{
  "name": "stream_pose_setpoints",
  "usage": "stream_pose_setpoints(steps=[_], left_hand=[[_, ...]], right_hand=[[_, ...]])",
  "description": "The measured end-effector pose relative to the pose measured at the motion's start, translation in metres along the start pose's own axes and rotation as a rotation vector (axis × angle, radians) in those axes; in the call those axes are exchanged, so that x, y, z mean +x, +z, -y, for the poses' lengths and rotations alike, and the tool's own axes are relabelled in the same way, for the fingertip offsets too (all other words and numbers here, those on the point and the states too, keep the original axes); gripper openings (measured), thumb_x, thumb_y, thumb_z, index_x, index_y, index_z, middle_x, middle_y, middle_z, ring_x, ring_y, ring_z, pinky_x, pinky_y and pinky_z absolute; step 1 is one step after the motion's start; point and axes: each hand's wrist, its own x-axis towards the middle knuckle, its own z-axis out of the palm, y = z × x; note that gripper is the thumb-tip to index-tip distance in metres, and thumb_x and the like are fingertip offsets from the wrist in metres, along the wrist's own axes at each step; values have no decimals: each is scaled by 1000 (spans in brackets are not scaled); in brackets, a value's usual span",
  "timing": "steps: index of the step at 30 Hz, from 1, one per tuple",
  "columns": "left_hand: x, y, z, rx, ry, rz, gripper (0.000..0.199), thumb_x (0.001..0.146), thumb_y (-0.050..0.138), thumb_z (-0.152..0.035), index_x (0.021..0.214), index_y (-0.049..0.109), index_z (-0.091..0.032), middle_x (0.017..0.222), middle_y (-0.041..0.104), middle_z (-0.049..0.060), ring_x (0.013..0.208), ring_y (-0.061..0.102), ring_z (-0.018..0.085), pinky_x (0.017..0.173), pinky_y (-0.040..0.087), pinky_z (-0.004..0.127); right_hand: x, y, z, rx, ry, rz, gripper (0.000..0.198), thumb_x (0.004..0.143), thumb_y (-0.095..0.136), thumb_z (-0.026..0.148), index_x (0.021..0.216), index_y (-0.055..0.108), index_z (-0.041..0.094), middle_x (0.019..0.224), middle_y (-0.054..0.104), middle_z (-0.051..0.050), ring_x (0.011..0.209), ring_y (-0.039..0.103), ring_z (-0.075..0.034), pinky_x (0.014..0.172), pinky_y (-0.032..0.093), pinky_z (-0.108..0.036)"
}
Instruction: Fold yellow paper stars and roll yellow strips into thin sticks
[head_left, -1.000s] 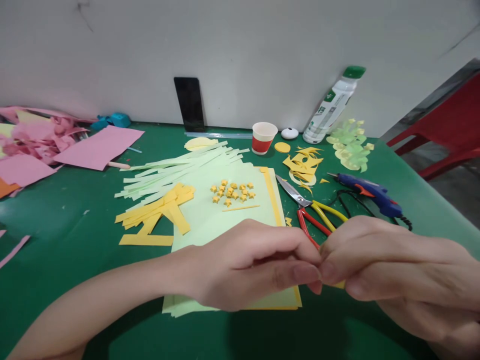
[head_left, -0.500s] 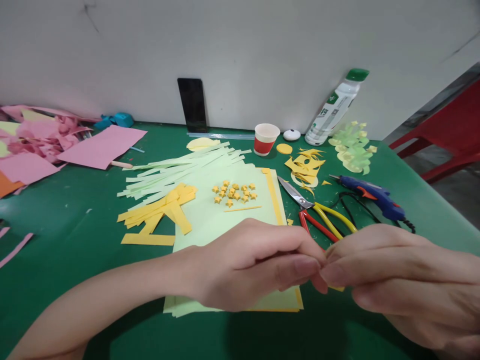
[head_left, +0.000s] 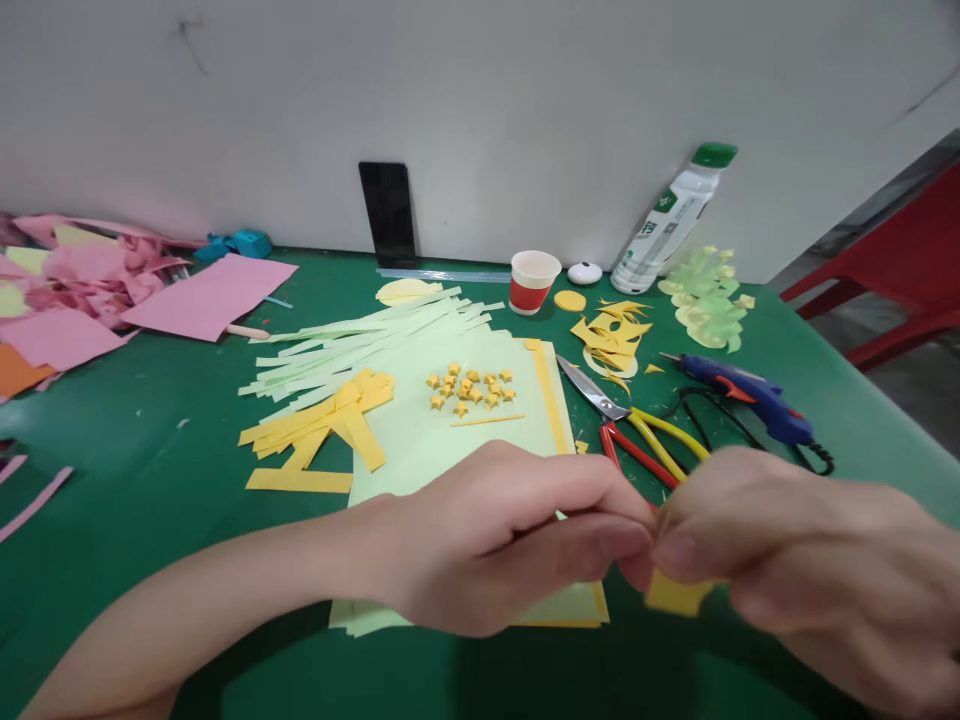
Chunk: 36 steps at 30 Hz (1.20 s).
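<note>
My left hand (head_left: 517, 535) and my right hand (head_left: 795, 560) meet at the fingertips above the table's front part. Both are closed on a yellow paper strip (head_left: 677, 594); its end hangs below my right fingers, and the rest is hidden. Under my left hand lies a stack of pale green paper sheets (head_left: 420, 455). Several small folded yellow paper stars (head_left: 475, 395) and a thin yellow sliver (head_left: 487, 420) rest on it. To the stack's left is a pile of yellow strips (head_left: 330, 425). Scissors (head_left: 600, 390) with red and yellow handles lie just beyond my right hand.
Behind are pale green strips (head_left: 375, 335), a paper cup (head_left: 534, 282), a leaning phone (head_left: 388, 215) and a bottle (head_left: 667, 225). A blue glue gun (head_left: 750, 395) with a cord lies right, near yellow scraps (head_left: 611, 335). Pink paper (head_left: 214, 295) is heaped left.
My right hand has turned at the left fingertips and is blurred by motion. More of the yellow strip's end now shows below it. My left hand has barely moved.
</note>
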Motion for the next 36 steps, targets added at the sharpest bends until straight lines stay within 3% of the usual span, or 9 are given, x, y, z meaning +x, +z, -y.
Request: stream_pose_setpoints(steps=[12,17,20,22,24,27,31,33,36], left_hand=[[8,5,15,173,-28,-368,11,84,53,-21,74,54,-16,63,53,-4,53,46,5,49,38,15],[12,0,27,370,-105,-274,42,90,42,-28,50,42,-14,43,34,-6,41,33,4,43,27,20],[15,-2,33,373,-89,-310,9,86,47,-20,91,53,-15,74,56,0,63,52,8,55,39,19],[17,-2,34,374,-55,-337,24,83,53,-17,106,48,-16,96,57,4,83,55,11,68,43,20],[19,-2,33,387,-86,-312,12,87,48,-23,80,55,-15,78,58,0,70,53,9,65,41,21],[21,-3,35,300,-209,-303,38,93,31,-30,59,43,-17,48,39,-6,44,37,6,49,34,21],[24,-7,47,144,-148,-274,33,77,37,-5,105,46,-22,99,52,1,72,54,8,57,43,20],[25,-10,52,184,-99,-253,37,63,36,1,86,57,-19,103,53,2,90,53,11,69,44,22],[25,-14,52,189,-176,-227,24,63,34,-2,44,41,-15,52,47,-2,53,44,8,53,36,21]], right_hand=[[10,16,-19,481,237,-210,12,79,59,30,69,66,28,62,60,3,48,50,-7,36,39,-13],[10,12,-17,412,248,-265,14,79,60,27,68,67,25,62,60,3,49,49,-5,57,50,-15],[9,11,-16,326,253,-315,13,79,60,23,71,69,25,67,63,1,59,55,-7,66,51,-17],[6,10,-16,202,246,-358,12,80,60,22,76,70,28,72,65,2,69,59,-9,69,52,-17],[3,9,-18,50,242,-392,13,80,59,24,80,70,31,77,66,4,76,61,-10,72,52,-18],[2,5,-23,-80,231,-416,15,82,58,24,82,69,33,83,67,5,80,62,-10,73,52,-18],[6,-2,-33,-109,242,-464,12,80,60,26,82,70,31,84,67,4,79,62,-10,71,52,-19],[8,-5,-36,-119,257,-490,11,79,61,28,82,71,30,83,67,3,76,61,-11,70,52,-21],[9,-8,-37,-134,261,-496,11,79,61,27,82,71,30,84,68,3,77,61,-10,69,51,-20]])
